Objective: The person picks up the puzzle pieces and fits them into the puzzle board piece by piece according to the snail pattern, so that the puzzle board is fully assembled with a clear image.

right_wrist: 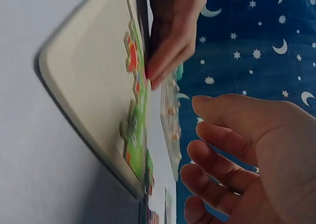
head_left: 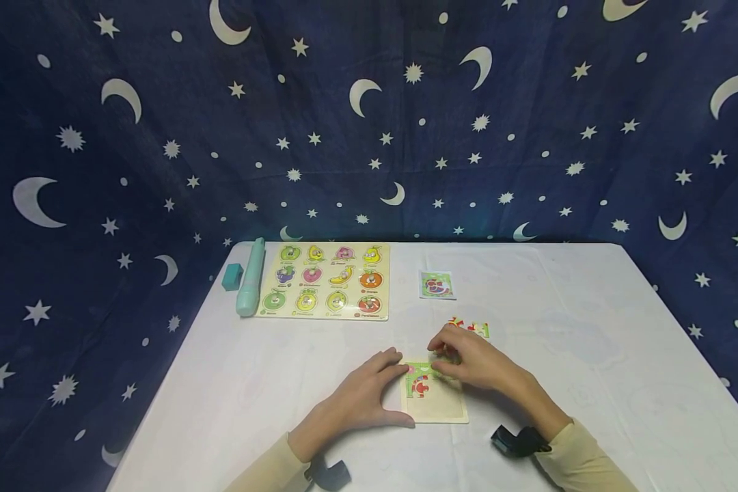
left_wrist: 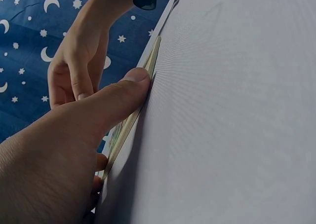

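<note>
A pale wooden puzzle board lies on the white table. Colourful jigsaw pieces sit along its far and left sides, green with red; the near right part shows bare wood. My left hand holds the board at its left side, thumb at the near edge and fingertips by the far left corner. In the left wrist view the thumb lies across the board's edge. Over the far right corner hovers my right hand, fingers loosely bent. The right wrist view shows nothing between its fingers.
Loose puzzle pieces lie just beyond the right hand, partly hidden. Farther back is a small picture card. A fruit picture board, a teal stick-shaped device and a teal block stand at the back left.
</note>
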`<state>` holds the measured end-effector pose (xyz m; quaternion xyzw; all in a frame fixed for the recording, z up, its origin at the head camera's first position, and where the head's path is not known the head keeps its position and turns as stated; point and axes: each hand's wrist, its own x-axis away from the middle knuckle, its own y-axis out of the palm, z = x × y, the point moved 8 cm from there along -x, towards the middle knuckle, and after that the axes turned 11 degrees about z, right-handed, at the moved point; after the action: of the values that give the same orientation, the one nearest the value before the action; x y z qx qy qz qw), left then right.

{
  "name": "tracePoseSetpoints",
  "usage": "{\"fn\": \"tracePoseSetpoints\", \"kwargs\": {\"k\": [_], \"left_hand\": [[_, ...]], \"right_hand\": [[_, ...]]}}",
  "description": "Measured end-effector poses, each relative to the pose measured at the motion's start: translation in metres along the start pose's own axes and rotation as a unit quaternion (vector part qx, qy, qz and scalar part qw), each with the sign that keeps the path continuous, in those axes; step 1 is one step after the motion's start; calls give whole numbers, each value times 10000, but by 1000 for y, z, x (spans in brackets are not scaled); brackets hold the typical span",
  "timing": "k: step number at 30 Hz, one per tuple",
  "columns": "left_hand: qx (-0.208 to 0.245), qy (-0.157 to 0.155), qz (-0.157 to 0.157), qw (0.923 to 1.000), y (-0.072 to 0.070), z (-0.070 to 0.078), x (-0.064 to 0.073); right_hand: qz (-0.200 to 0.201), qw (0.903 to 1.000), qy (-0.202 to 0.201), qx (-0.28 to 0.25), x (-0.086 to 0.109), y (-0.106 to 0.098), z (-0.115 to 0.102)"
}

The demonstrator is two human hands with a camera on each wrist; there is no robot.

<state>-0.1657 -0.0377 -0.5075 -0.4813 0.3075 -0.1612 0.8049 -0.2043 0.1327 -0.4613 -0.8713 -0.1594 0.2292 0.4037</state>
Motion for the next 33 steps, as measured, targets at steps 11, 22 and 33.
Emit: {"fn": "tracePoseSetpoints", "kwargs": {"k": [11,22,33], "left_hand": [[2,-47,-71,10000,1,0,0],[23,-46,-70,10000,1,-1,0],[57,39,37,10000,-1,1,0]], "right_hand": [[223,9994,271,-16,-3,-13,23],[595,9969,499,114,-3,-29,47],[932,9913,844,383,-4,-22,67]]}}
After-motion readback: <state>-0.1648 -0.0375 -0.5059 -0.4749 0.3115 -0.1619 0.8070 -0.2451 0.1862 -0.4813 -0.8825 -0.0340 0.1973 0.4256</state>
